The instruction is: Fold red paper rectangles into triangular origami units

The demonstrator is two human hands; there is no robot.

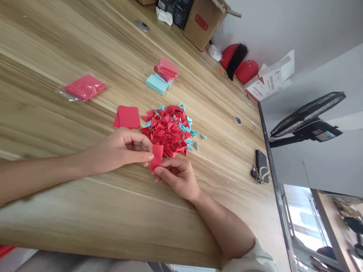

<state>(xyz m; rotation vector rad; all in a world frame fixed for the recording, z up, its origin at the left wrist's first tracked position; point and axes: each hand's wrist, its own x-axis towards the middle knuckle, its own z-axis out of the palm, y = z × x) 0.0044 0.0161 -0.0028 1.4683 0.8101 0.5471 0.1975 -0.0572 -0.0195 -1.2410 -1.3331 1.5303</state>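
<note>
The left hand (124,150) and right hand (179,178) partly hide the red strip (157,155).

Here's our wood-grain table (113,215), and we see a heap of red and blue folded papers (167,132), red sheets (129,117) beside it, paper stacks (167,68), a bagged red packet (86,87), a cardboard box (200,23)!
</note>
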